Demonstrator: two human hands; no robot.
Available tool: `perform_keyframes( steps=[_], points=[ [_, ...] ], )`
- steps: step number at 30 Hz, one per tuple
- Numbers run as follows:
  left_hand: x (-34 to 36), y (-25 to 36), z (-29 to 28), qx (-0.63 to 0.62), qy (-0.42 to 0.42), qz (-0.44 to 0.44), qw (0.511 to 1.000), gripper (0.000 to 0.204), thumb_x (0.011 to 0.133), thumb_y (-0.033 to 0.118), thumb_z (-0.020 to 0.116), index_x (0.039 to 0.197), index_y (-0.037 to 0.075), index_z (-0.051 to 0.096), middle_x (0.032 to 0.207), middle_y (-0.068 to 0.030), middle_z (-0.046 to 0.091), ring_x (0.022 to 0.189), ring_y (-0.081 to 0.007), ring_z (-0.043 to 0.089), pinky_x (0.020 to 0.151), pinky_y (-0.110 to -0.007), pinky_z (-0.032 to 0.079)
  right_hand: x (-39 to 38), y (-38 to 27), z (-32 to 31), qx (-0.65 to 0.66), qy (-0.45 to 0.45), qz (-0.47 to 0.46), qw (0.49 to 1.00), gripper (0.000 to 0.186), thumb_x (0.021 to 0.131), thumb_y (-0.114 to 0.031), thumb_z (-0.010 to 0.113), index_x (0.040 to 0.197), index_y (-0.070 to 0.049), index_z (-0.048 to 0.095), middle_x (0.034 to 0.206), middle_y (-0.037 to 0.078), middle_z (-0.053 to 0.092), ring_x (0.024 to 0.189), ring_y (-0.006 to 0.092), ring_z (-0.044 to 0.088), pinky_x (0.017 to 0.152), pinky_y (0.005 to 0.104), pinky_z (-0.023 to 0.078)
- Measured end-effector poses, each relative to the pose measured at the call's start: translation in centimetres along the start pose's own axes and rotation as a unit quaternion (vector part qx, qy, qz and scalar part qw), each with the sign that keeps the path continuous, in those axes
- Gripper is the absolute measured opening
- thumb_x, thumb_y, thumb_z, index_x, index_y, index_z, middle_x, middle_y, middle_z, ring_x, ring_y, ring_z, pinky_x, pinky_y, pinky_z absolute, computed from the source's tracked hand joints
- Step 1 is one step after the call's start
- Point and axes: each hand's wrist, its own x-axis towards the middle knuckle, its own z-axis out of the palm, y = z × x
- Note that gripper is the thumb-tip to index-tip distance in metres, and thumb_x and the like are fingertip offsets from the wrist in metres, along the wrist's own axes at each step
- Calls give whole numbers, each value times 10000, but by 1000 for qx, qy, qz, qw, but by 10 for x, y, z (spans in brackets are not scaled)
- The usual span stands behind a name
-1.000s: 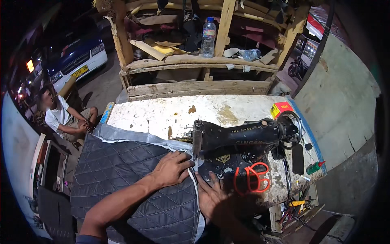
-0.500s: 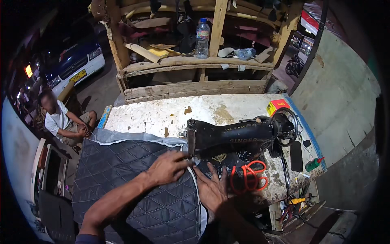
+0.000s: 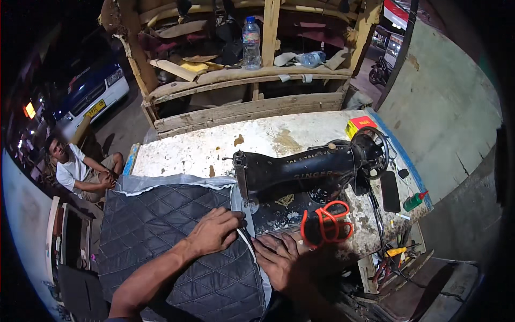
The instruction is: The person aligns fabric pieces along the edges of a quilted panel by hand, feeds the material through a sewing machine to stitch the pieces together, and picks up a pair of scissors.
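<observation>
A dark quilted fabric panel point(image 3: 161, 236) with diamond stitching covers the left of the table, its grey-white edge strip point(image 3: 249, 244) running beside the machine's needle end. On the panel's right edge my left hand point(image 3: 217, 231) lies with fingers bent, pinching the white edging. Close by on the right, my right hand point(image 3: 276, 258) rests flat with fingers apart, its fingertips touching the edge strip. Just beyond both hands stands a black sewing machine point(image 3: 295, 172). Orange-red looped handles point(image 3: 327, 225), probably of scissors, lie on its bed; their blades cannot be made out.
On the worn white table point(image 3: 204, 150) are a red-yellow box point(image 3: 358, 124), a black phone-like slab point(image 3: 390, 191) and a green bottle point(image 3: 414, 201). Behind stands a wooden frame point(image 3: 252, 115) with a water bottle point(image 3: 251, 44). Tools point(image 3: 394, 255) lie lower right. A person point(image 3: 80, 169) sits left.
Both hands have come slightly nearer to me along the panel's edge, away from the needle. My right hand has slid off the machine bed's middle. The whole view has shifted a little.
</observation>
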Motion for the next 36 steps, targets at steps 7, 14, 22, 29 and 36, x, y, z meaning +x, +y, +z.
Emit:
perform_keyframes(
  steps=[7,14,22,29,36],
  points=[
    [1,6,-8,11,-9,-21,1000,447,823,42,722,1264,105,695,1305,-96,652,1083,-320,615,965,-436,514,0,-17,13,29,35,23,999,266,930,-163,638,1116,-21,765,1406,96,651,1402,268,511,1187,579,308],
    [0,5,-6,13,-18,-36,999,450,808,66,674,1256,100,701,1330,-114,637,1114,-338,585,990,-457,510,4,-22,5,15,-5,16,1000,273,950,-193,619,1129,-45,762,1438,78,620,1409,272,489,1178,607,301],
    [-2,6,-8,47,-35,-25,998,494,795,63,663,1286,88,706,1331,-136,638,1072,-342,579,969,-447,513,1,-26,11,-2,-40,39,998,324,945,-193,615,1194,-32,746,1455,106,610,1444,294,467,1204,640,286],
    [2,15,-7,50,-29,-51,997,481,791,75,733,1269,121,745,1346,-100,647,1127,-315,578,997,-449,499,-4,-25,19,-46,12,69,996,274,951,-206,630,1155,-98,776,1456,47,631,1420,298,515,1185,634,307],
    [5,1,0,49,22,-27,998,417,803,74,755,1218,104,779,1248,-118,692,1038,-325,621,933,-449,543,4,-20,13,-78,-26,95,992,338,979,-255,600,1258,-141,752,1515,-35,596,1438,289,501,1229,608,236]
  ],
)
